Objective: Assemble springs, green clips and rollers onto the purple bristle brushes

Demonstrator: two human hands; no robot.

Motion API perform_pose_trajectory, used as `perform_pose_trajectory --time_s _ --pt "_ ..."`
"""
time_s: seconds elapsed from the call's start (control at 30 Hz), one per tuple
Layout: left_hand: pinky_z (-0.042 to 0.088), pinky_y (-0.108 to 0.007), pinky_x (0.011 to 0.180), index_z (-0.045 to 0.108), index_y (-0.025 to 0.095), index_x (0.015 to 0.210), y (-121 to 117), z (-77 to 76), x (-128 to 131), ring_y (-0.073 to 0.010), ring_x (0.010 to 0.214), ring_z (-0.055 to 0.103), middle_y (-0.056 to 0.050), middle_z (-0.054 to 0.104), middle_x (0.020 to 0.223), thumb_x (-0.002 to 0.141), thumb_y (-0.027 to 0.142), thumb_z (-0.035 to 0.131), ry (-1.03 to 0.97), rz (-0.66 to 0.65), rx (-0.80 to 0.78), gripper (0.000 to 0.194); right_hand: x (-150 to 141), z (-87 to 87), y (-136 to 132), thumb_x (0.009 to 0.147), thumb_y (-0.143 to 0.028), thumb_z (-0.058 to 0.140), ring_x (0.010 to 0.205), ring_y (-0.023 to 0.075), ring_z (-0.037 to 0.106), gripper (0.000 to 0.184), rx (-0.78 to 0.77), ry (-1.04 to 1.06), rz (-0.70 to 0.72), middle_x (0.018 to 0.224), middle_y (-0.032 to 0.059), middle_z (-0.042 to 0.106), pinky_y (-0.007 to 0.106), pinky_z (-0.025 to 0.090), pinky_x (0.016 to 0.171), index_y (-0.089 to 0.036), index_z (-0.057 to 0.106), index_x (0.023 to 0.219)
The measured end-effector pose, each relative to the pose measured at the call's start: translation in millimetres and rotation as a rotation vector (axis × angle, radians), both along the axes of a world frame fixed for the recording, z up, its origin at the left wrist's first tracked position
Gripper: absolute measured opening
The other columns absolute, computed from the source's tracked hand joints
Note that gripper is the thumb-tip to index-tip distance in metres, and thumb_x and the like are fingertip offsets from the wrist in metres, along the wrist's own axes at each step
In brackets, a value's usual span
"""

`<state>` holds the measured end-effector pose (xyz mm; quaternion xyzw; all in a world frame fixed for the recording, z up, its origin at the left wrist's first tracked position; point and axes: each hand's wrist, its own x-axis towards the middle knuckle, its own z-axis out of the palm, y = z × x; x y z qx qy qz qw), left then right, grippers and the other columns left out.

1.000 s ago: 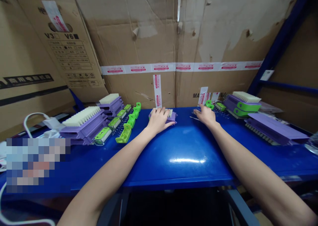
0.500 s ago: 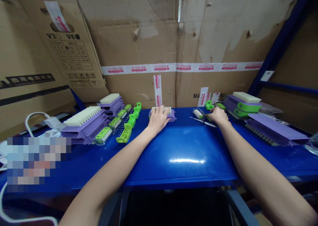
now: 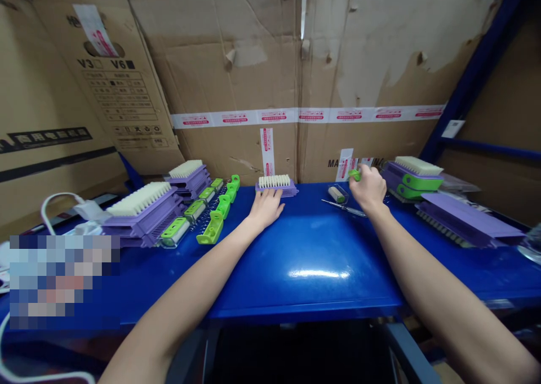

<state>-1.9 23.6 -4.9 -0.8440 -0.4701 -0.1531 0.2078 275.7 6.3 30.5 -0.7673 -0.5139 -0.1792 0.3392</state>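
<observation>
My left hand (image 3: 266, 208) lies flat and open on the blue table (image 3: 313, 249), just in front of a small purple brush with white bristles (image 3: 276, 184), no longer touching it. My right hand (image 3: 368, 188) is raised a little at the back right, its fingers closed round a green plastic part (image 3: 355, 174). Between the two hands lie a small clear-and-green roller piece (image 3: 337, 193) and a thin metal tool (image 3: 343, 208).
Stacks of purple brushes (image 3: 141, 212) and a row of green parts (image 3: 213, 212) line the left side. More purple and green brush parts (image 3: 416, 178) and a long purple tray (image 3: 469, 218) sit at the right. Cardboard boxes (image 3: 262, 80) wall the back. A white cable (image 3: 59, 204) lies far left.
My left hand slid back off the small purple brush onto the table. My right hand moved right, closed on a green part and lifted it.
</observation>
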Motion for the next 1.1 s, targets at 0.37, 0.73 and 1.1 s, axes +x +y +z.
perform_pose_trajectory --time_s 0.37,0.73,1.1 --pt "0.043 -0.038 0.092 0.053 0.016 0.12 -10.4 1.6 7.8 -0.0247 0.108 0.054 -0.011 0.058 0.118 0.089 0.033 0.048 -0.143 -0.323 -0.017 0.036 -86.9 -14.1 -12.6 0.077 -0.022 0.06 0.091 0.0222 0.059 0.046 -0.139 -0.23 0.853 0.098 0.0058 0.07 0.034 0.043 0.079 -0.021 0.057 0.123" --pt "0.045 -0.035 0.084 0.067 0.019 0.103 -4.4 -3.1 8.1 -0.0222 0.096 0.06 -0.008 0.067 0.102 0.095 0.04 0.04 -0.088 -0.371 -0.175 0.035 -1.4 -9.3 3.6 0.083 -0.026 0.043 0.103 0.0314 0.052 0.036 -0.136 -0.125 0.034 0.106 0.0168 0.065 0.045 0.038 0.083 -0.015 0.066 0.109" --pt "0.045 -0.036 0.085 0.067 0.019 0.106 -2.6 -4.5 8.5 -0.0216 0.097 0.061 -0.009 0.068 0.101 0.095 0.039 0.039 -0.061 -0.374 -0.163 0.036 55.1 -37.3 11.4 0.067 -0.021 0.061 0.105 0.0369 0.051 0.033 -0.271 0.223 -0.371 0.104 0.0231 0.063 0.056 0.035 0.085 -0.01 0.067 0.098"
